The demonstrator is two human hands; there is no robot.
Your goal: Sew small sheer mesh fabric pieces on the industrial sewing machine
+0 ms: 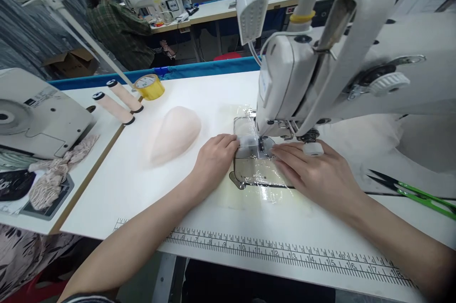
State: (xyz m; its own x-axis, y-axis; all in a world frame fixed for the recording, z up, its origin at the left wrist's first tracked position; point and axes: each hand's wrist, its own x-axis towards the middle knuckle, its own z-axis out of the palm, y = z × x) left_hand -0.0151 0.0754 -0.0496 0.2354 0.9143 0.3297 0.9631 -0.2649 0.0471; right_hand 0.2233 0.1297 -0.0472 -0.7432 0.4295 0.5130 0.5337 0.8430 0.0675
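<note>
A white sewing machine stands over its metal needle plate, with the presser foot low over the plate. My left hand is at the plate's left edge, fingers bent and drawn together; whatever lies under the fingertips is hidden. To the right of the presser foot, my right hand lies with its fingers stretched out flat, the tips close to the foot. Clear shiny film covers the machine bed around the plate. A pale pink cup-shaped pad, slightly blurred, rests left of my left hand.
Green-handled thread snips lie at the right. Two thread cones and a yellow tape roll are at the back left. A printed ruler runs along the front edge. Another person sits beyond, near a second machine.
</note>
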